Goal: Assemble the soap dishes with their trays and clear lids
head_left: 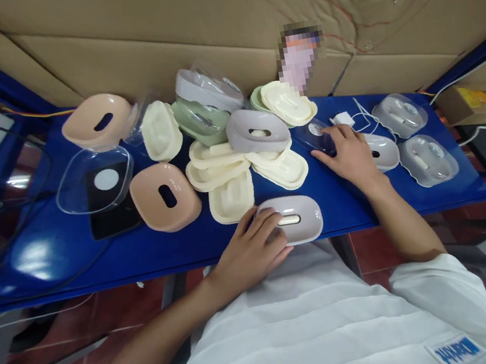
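Note:
My left hand [251, 249] rests on the left end of a grey oval soap-dish base [295, 219] at the near edge of the blue table [49, 254], its fingers curled over the rim. My right hand [348, 154] lies palm down farther back. Its fingers are on a clear plastic lid [312, 134], beside another grey dish [383, 151]. Just beyond the left hand sits a pile of cream inserts [228, 178], and a grey dish [257, 130] lies on top of the pile.
Two pink dishes [165, 197] [95, 121], a clear lid over a black scale [95, 180], and green and grey dishes [201, 117] crowd the left and middle. Two lidded grey dishes [428, 159] [399, 115] sit right. Behind them are a white charger with cable [345, 119] and a cardboard wall.

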`<state>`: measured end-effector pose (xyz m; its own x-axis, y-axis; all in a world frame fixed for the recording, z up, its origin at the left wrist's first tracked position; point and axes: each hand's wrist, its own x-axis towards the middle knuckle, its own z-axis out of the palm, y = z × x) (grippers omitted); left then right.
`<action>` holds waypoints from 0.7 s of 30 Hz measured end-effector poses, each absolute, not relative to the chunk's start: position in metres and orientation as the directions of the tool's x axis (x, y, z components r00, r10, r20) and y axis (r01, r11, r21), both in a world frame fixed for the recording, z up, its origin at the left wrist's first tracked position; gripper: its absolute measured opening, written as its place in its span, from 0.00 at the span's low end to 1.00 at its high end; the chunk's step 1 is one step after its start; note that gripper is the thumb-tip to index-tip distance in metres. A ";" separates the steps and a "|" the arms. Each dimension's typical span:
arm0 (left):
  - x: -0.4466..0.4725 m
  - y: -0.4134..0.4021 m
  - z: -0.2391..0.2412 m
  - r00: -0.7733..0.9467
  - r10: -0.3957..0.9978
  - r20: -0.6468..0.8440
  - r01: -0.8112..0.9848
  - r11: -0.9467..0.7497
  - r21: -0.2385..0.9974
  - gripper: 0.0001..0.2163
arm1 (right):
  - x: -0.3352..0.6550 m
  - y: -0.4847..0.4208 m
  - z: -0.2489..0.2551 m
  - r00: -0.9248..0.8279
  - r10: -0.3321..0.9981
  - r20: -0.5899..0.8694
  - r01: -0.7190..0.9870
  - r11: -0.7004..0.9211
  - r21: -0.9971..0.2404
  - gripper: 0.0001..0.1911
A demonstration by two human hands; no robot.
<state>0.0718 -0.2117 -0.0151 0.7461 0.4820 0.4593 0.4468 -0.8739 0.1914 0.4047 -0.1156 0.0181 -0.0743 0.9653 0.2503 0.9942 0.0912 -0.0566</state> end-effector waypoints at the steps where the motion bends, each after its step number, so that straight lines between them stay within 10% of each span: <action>1: 0.071 -0.212 -0.015 0.737 0.488 0.467 0.443 -0.871 0.211 0.08 | 0.406 -0.120 0.025 -0.071 0.961 0.269 0.993 0.094 -0.075 0.30; 11: 0.063 -0.211 -0.018 0.518 0.691 0.504 0.246 -0.685 0.686 0.35 | 0.389 -0.258 0.009 0.018 0.856 0.516 0.713 0.351 -0.607 0.22; 21: 0.062 -0.208 -0.021 0.548 0.707 0.447 0.264 -0.653 0.710 0.45 | 0.354 -0.264 -0.015 -0.441 0.804 0.400 0.674 0.590 -0.444 0.35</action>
<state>0.0619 -0.2078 -0.0206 0.5475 0.7071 0.4475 0.2638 -0.6533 0.7096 0.3538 -0.2635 -0.0155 -0.4405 0.8039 0.3996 0.6741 0.5902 -0.4442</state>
